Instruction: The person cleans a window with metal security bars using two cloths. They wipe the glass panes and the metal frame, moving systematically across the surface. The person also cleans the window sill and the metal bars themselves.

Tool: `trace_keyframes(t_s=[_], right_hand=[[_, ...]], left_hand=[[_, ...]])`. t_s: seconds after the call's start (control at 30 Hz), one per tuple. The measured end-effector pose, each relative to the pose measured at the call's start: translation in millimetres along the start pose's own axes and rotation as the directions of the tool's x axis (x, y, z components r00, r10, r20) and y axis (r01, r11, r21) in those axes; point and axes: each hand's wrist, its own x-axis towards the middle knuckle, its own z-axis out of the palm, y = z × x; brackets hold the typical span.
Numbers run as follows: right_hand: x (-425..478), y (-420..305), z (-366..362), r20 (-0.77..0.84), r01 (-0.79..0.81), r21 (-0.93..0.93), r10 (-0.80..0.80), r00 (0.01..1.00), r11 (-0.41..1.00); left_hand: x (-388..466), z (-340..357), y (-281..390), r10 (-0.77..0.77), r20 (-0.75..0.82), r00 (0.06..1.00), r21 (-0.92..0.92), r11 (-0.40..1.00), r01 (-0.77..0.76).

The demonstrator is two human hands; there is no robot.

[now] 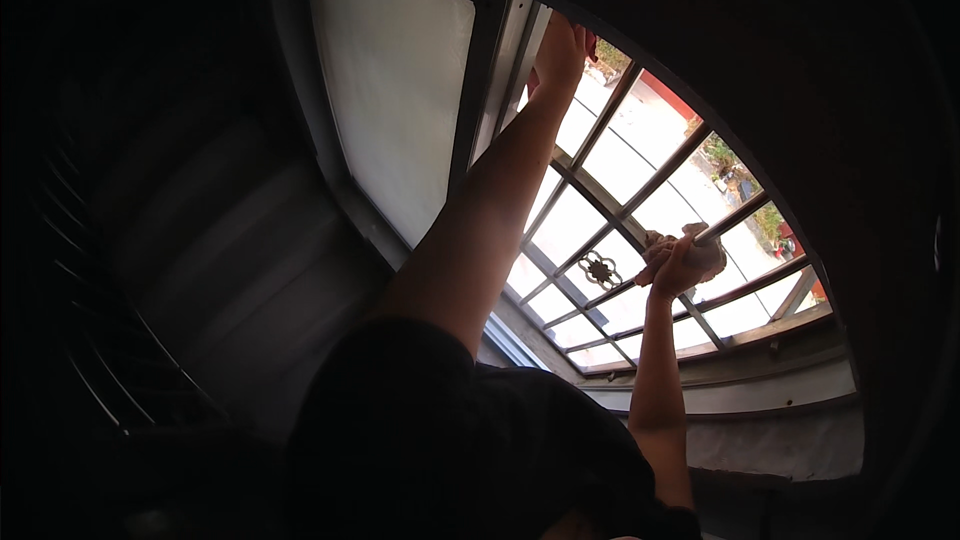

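Note:
My right hand is closed around a crumpled, brownish cloth, which wraps a metal bar of the window grille. My left arm stretches up to the top of the window opening. There my left hand is beside the light window frame, partly cut off by the dark upper edge. Small reddish patches show around its fingers, and what they are is unclear. The window grille has crossing bars and a flower-shaped metal ornament near my right hand.
A pale, frosted-looking panel stands left of the opening. Along the bottom of the grille runs a sill. Bright paving, plants and a red strip lie outside. Dark folds, perhaps a curtain, fill the left side.

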Motion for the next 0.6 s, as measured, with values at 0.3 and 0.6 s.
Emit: trace_keyframes(t_s=[0.3, 0.6], right_hand=[[0.6, -4.4, -0.2, -0.025, -0.005, -0.049, 0.004, 1.0, 0.999], [-0.1, -7.2, 6.2, -0.029, -0.014, 0.051, 0.016, 0.999, 0.999]], left_hand=[[-60.9, -33.3, -3.1, -0.256, 0.169, 0.952, -0.205, 0.936, 0.288], [-100.0, -6.1, -52.6, -0.505, 0.209, 0.838, -0.556, 0.644, 0.526]])
